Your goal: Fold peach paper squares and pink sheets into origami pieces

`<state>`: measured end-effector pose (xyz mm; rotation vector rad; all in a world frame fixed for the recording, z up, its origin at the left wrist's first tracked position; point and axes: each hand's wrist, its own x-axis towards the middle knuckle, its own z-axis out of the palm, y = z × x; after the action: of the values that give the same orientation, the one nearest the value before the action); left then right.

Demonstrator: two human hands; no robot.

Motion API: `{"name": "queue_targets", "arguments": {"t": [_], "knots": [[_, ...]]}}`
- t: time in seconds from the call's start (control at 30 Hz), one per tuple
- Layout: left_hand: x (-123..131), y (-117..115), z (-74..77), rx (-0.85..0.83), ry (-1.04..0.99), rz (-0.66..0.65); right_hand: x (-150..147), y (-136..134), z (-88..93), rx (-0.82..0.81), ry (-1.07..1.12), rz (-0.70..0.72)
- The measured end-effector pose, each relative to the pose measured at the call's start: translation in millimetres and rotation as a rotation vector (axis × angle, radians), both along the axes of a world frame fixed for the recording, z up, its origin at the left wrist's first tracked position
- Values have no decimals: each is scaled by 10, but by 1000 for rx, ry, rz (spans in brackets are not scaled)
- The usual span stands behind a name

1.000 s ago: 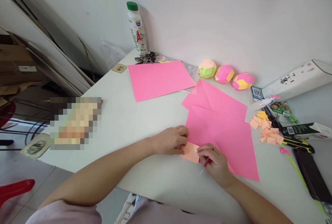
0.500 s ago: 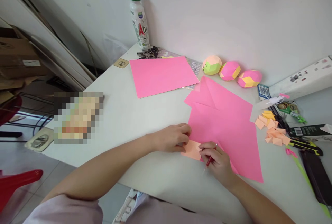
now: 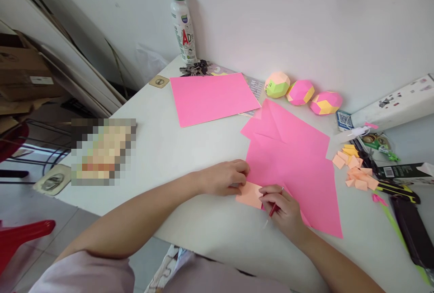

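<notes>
A small peach-orange paper piece (image 3: 250, 195) lies partly over the lower left of a large cut pink sheet (image 3: 298, 171). My left hand (image 3: 228, 178) has its fingers curled onto the paper's left end. On the other side, my right hand (image 3: 283, 211) pinches near the paper's right corner. A slim red pen-like stick (image 3: 273, 210) with a pale end is tucked in its fingers, pointing down toward the table. The fingertips hide both short edges of the orange paper.
Behind lie a pink sheet (image 3: 213, 98), keys (image 3: 195, 68) and a white bottle (image 3: 183, 28). Several paper balls (image 3: 300, 92) line the wall. At right are small folded orange papers (image 3: 361, 177), a yellow-black cutter (image 3: 400, 190) and a black case (image 3: 412, 229).
Almost nothing differs. Both hands keep their hold around the orange paper, and the view has shifted very slightly.
</notes>
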<state>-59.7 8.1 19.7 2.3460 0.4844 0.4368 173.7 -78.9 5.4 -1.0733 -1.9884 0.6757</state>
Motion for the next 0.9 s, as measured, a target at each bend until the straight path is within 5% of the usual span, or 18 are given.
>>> {"name": "queue_targets", "arguments": {"t": [0.9], "knots": [[-17,68,-25,-20,3,-13,-18,53,49,-52,-43,0]]}}
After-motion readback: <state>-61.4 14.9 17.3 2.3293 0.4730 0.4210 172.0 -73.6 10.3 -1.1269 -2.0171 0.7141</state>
